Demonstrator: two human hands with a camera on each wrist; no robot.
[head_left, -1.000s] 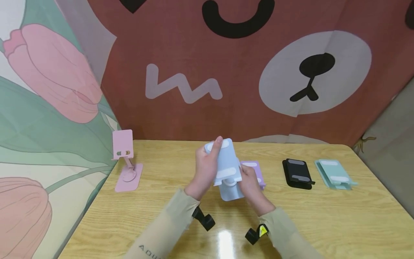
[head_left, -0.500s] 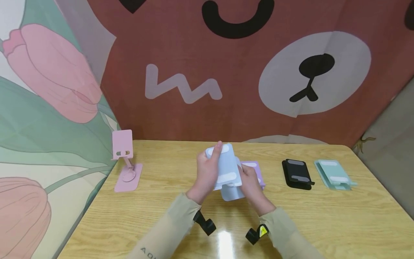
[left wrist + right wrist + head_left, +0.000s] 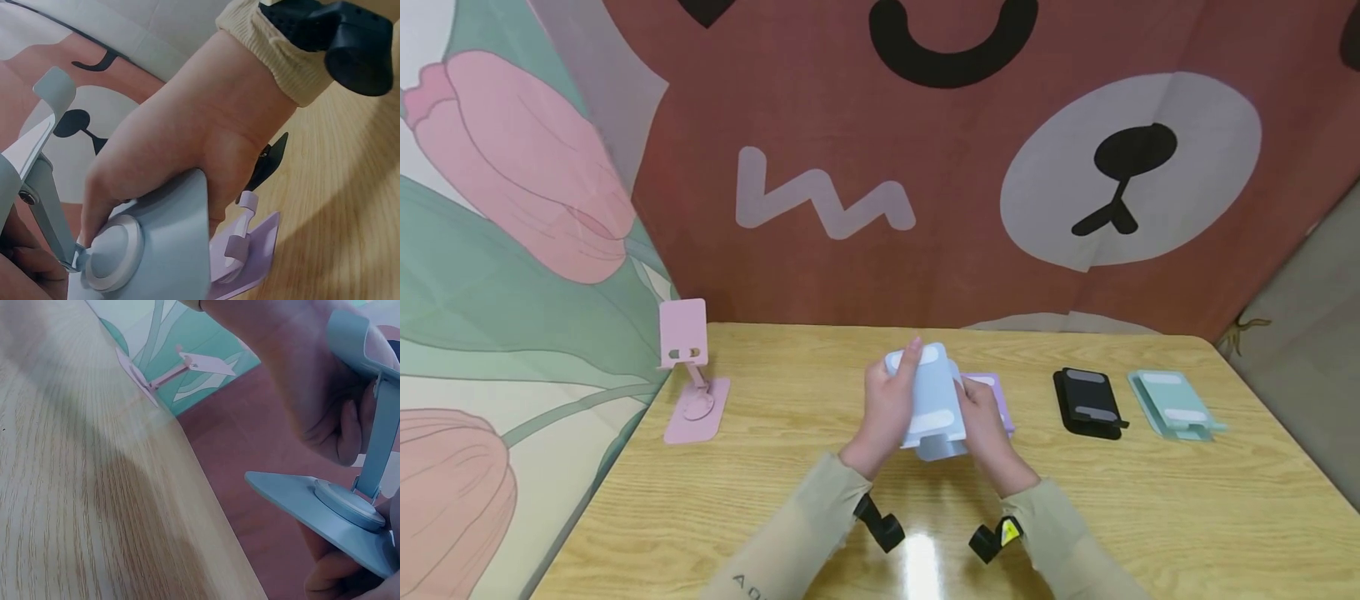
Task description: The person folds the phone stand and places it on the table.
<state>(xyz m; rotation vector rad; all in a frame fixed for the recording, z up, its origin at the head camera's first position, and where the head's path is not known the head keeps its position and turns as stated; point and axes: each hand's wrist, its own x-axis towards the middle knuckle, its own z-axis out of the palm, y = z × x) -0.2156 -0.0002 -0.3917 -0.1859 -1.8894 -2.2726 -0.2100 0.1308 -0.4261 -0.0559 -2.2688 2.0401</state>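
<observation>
In the head view a light blue phone stand (image 3: 935,392) is held above the table, partly folded. My left hand (image 3: 889,412) grips its upper plate, with the thumb across the front and the fingers behind. My right hand (image 3: 988,425) holds the base plate on the other side. In the left wrist view, the right hand pinches the base (image 3: 175,228) beside its round pivot, and the hinged arm (image 3: 51,212) rises toward the upper plate. A gap remains between base and upper plate in the right wrist view, joined by the arm (image 3: 382,440).
A purple phone stand (image 3: 992,392) lies just behind my right hand. Farther right are a black stand (image 3: 1088,402) and a mint green stand (image 3: 1176,402), both folded. At the left an unfolded pink stand (image 3: 687,333) stands upright. A printed cloth (image 3: 850,275) hangs behind the table.
My left hand has moved down and slightly right with the upper plate, tilting it toward the base. Less of the base shows below it. The right hand has barely moved.
</observation>
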